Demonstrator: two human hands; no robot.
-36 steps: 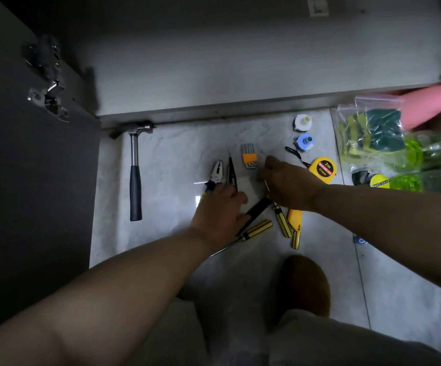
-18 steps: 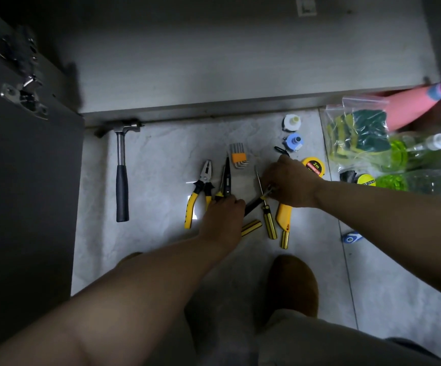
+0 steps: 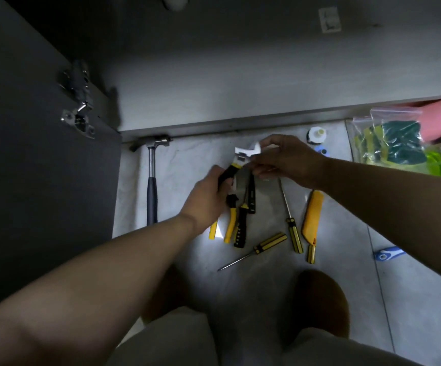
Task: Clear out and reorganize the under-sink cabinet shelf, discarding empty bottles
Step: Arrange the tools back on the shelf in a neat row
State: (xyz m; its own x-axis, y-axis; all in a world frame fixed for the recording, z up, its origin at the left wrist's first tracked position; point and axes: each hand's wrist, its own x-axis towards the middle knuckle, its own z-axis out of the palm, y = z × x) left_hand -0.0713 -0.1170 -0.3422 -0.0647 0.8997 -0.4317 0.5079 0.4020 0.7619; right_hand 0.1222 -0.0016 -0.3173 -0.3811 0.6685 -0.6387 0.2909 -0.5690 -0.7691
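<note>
1. Adjustable wrench [image 3: 243, 158], black-and-yellow handle and bright metal head, held above the floor [image 3: 412, 299] just in front of the cabinet shelf [image 3: 240, 83] edge.
2. Left hand [image 3: 206, 196]: fingers wrapped closed around the wrench handle.
3. Right hand [image 3: 288, 161]: fingers pinched on the wrench head.
4. Beneath the hands on the floor: yellow-handled pliers [image 3: 230, 223] and a black tool [image 3: 241, 228] side by side.
5. Toward the right: three striped screwdrivers, one upright [image 3: 291, 223], one slanted [image 3: 256, 249], one largely hidden; a yellow utility knife [image 3: 313, 212].
6. Toward the left: a hammer [image 3: 152, 180], head touching the shelf edge, beside the open cabinet door [image 3: 29, 167].
7. Far right corner: a clear bag of sponges [image 3: 393, 141] and a white cap [image 3: 317, 134].
</note>
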